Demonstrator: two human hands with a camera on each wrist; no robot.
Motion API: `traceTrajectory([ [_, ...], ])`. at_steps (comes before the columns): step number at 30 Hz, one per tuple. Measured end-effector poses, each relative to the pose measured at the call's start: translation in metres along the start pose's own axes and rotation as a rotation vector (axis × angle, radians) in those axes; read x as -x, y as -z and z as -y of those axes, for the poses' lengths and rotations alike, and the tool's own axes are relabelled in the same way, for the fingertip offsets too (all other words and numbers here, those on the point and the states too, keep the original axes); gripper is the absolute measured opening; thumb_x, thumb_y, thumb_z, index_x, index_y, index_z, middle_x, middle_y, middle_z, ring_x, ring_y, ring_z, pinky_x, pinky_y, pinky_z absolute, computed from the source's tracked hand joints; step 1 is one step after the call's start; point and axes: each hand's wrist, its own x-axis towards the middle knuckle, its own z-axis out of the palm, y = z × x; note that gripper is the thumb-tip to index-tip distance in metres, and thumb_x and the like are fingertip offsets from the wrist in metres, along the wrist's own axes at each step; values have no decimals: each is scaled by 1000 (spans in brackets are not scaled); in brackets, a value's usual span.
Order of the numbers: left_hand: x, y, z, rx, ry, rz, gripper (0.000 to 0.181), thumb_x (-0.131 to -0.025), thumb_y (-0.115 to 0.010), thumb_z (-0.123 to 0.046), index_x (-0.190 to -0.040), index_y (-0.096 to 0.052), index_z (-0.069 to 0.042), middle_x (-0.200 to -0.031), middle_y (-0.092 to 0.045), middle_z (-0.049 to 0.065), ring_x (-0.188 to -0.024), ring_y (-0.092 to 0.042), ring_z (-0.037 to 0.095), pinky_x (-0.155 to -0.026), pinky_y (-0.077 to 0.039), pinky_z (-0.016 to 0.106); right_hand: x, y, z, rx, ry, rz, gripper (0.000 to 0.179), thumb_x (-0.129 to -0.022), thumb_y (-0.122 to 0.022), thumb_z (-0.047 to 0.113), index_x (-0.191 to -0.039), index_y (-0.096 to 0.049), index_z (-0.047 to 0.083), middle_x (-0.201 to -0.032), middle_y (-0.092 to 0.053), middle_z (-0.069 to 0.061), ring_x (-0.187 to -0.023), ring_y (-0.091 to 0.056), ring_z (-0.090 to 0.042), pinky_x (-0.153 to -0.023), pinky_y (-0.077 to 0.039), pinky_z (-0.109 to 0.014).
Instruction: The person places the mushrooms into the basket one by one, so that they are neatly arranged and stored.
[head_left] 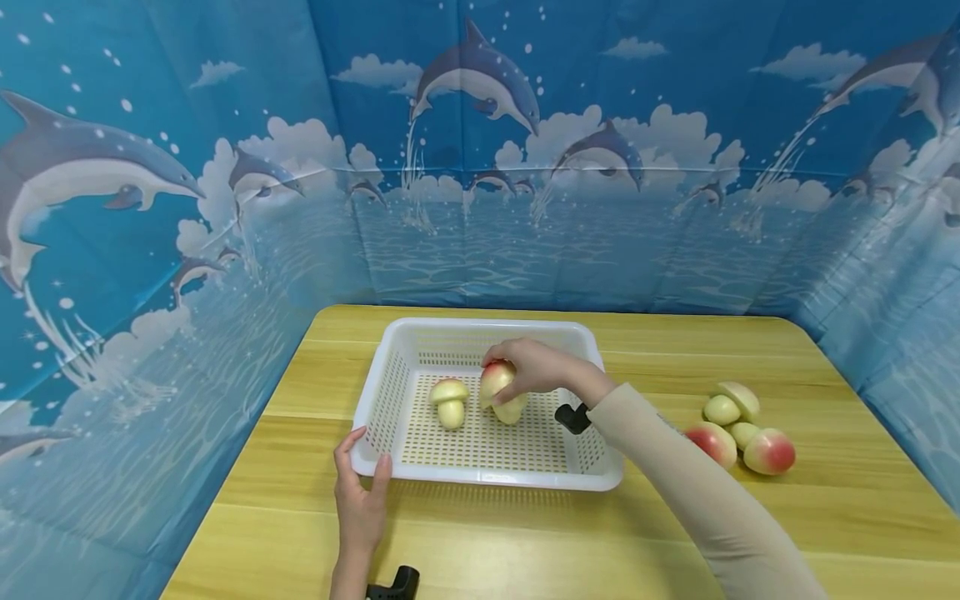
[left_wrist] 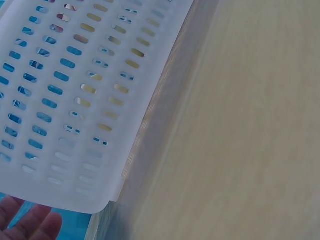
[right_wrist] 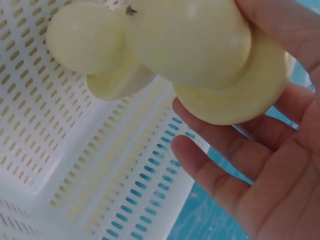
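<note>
My right hand reaches over the white perforated basket and grips a toy mushroom with a pale stem and red-tinged cap. In the right wrist view, thumb and fingers lie around the mushroom's cap, its rounded stem toward the camera. A second toy mushroom is in the basket, left of the held one. My left hand holds the basket's front left corner, thumb in front and fingers along the left side. In the left wrist view, only some fingertips show by the basket corner.
To the right of the basket, a cluster of toy mushrooms lies on the wooden table, partly hidden by the right sleeve. A blue dolphin-print curtain encloses the table's back and sides.
</note>
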Motion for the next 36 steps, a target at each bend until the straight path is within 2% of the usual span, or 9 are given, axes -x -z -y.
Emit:
traceTrajectory([
  [3,0,0,-1,-3,-2,-2,50,-91,-58,-18,-136,-38,-12,-128,-53,16,-111,-53,29,-86,-43,46,-2,-2,2,-14,-4,9,50,-77,-80,26,-121,-61,12,-111,-61,2,-97,-57,-16,-80,-47,-31],
  [8,0,0,-1,-6,1,-7,50,-91,-58,-19,-136,-38,-12,-128,-53,16,-112,-53,29,-86,-43,32,-5,-5,2,-33,10,20,49,-77,-80,26,-120,-61,11,-111,-61,2,-98,-57,-15,-80,-47,-30],
  [10,0,0,-1,-1,6,-8,50,-91,-58,-19,-136,-38,-12,-128,-53,15,-112,-53,28,-86,-42,30,-6,-7,1,-42,17,22,50,-77,-80,27,-121,-61,10,-112,-61,1,-98,-57,-15,-79,-47,-29],
  [20,1,-1,-1,-1,11,-1,50,-91,-57,-20,-136,-38,-13,-130,-52,15,-113,-52,29,-86,-43,48,-13,-9,5,-38,9,35,50,-77,-80,28,-120,-61,10,-109,-61,3,-95,-57,-13,-79,-47,-29],
  [33,1,-1,-2,2,21,3,51,-91,-58,-19,-136,-38,-13,-129,-52,14,-112,-52,27,-87,-42,45,-23,-15,3,-19,-19,43,52,-77,-80,29,-121,-60,10,-107,-61,3,-93,-56,-13,-78,-46,-30],
  [36,1,-2,-3,-2,26,3,51,-91,-58,-20,-137,-38,-13,-130,-52,14,-113,-52,28,-87,-42,40,-23,-15,4,-22,-18,40,52,-77,-80,28,-121,-60,8,-106,-61,2,-93,-56,-14,-78,-46,-30],
])
